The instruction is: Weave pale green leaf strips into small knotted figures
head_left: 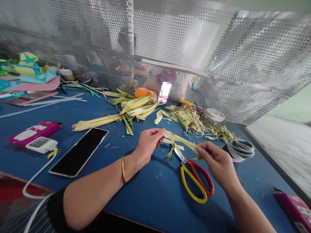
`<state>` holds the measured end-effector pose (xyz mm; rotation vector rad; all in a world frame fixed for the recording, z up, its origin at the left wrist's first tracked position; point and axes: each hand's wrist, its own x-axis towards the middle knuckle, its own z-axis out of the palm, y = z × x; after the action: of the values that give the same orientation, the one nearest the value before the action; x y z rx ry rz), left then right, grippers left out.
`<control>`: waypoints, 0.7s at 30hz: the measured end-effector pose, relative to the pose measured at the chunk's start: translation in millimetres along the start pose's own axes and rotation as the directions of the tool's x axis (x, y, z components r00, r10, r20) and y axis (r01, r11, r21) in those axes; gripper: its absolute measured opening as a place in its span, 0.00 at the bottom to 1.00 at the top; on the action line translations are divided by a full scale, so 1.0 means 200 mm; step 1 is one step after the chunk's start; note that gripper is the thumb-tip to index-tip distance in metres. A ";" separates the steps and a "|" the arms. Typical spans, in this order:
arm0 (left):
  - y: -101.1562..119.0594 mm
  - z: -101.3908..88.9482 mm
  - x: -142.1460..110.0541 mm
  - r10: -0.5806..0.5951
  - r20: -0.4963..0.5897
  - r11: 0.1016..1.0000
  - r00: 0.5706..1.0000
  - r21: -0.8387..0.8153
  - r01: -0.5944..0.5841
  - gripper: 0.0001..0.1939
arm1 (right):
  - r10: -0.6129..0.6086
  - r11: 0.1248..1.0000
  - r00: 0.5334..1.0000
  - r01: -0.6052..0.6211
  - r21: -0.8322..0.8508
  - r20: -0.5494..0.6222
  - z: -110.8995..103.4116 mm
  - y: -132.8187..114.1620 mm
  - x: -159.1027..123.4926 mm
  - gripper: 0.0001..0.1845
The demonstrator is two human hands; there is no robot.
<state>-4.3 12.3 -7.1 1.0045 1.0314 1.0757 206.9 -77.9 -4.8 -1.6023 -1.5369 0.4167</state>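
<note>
A pale strip of corn husk [181, 139] is stretched between my two hands above the blue table. My left hand [149, 144] pinches its left end between thumb and fingers. At the other end, my right hand [216, 158] grips the strip between thumb and forefinger. Beneath the strip lie scissors [194, 181] with one yellow and one red handle, their blades pointing away and partly covered by husk scraps. A small green husk scrap [169, 154] rests by the blade tips.
Whole corn husks [138, 108] lie beyond my hands, with a pile of shredded husk [191, 121] to their right. A black phone [79, 152] and a magenta device [36, 132] are at left. A spool of white thread [240, 150] stands right. A perforated metal screen [167, 35] borders the back.
</note>
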 end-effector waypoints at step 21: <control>-0.01 0.01 -0.02 -0.090 0.074 0.996 0.993 0.000 0.090 0.13 | 0.200 0.907 0.980 -0.185 0.379 0.001 0.05 -0.02 -0.01 0.15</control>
<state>-3.0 8.3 -7.2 0.9793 1.0054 0.9598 195.8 -76.0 -7.5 -1.4479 -1.1840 0.7407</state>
